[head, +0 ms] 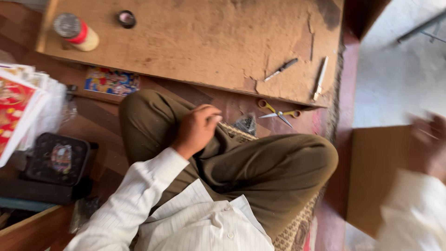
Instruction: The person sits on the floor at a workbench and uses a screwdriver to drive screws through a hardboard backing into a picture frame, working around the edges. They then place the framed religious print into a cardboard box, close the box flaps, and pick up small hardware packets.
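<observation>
- Low on the floor, a worn brown work board point(195, 42) lies in front of a seated person, its top layer cracked and peeling toward the right end.
- On the board rest a dark pen-like tool point(281, 69) and a pale, slim knife-like tool point(320, 78) near the right edge; a cylindrical container with a red band point(76, 31) and a small round dark lid point(126, 18) sit at the far left.
- Yellow-handled scissors point(277, 113) lie open on the floor just below the board's edge, apart from both hands.
- The left hand point(197, 130) rests on the olive-trousered knee, fingers curled into a loose fist; whether it holds anything small cannot be told.
- The right hand point(427, 139) is at the right, over or against a flat sheet of brown cardboard point(376, 172); it is blurred by motion, so whether it is spread or gripping cannot be told.
- Judging from this, the work in hand seems to be fetching or shifting the cardboard, with the cutting tools untouched.
- A next move would call for a firm hold on the sheet's edge and room to bring it across the crossed legs without catching the scissors.
- At the left stand a stack of colourful printed pictures point(18, 107), one small print point(111, 81) beside the board, and a dark box point(58, 160).
</observation>
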### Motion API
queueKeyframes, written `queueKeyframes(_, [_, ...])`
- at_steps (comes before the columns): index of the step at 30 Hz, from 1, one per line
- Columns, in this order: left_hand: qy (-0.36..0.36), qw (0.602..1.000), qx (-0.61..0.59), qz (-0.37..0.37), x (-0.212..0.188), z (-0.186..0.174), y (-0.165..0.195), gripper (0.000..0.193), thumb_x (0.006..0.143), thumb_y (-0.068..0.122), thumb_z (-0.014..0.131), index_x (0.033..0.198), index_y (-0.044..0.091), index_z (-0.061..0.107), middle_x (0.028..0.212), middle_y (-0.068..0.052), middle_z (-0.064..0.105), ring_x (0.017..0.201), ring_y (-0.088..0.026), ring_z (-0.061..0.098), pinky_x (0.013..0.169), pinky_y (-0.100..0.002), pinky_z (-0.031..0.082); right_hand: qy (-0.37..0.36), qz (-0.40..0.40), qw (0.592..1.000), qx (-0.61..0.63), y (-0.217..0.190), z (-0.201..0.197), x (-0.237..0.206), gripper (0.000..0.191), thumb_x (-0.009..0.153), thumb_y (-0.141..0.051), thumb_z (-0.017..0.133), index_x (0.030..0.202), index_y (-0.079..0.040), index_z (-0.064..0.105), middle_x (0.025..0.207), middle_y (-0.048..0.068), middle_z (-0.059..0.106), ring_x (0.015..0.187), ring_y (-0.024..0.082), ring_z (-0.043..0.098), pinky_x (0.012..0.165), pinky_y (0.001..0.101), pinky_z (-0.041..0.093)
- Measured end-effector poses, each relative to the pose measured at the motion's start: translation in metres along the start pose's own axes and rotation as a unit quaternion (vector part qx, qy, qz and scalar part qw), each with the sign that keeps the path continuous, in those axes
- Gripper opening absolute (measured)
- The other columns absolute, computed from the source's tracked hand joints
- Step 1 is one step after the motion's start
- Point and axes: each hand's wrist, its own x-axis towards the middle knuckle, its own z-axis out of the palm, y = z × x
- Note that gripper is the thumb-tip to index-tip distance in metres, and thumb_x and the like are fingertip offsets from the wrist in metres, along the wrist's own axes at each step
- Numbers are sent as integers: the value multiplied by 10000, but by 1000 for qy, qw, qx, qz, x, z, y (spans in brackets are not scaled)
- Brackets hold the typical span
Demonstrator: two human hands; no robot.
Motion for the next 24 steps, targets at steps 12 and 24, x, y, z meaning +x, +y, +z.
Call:
queueKeyframes(12, [-150,968,171,110,75,220,-11,130,835,109,640,935,60,708,958,-181,677,895,-355,678,712,-500,521,-103,-29,994,-32,-181,185,28,271,875,-313,843,930,-52,801,835,159,751,740,319,722,691,431,554])
queueKeyframes(24, [-48,952,-264,-145,85,213,-33,114,842,80,678,922,14,632,844,-205,598,761,-370,593,683,-466,460,-540,-161,792,-235,-163,225,-41,441,829,-495,743,1082,-141,810,1114,181,748,1058,396,696,911,486,556])
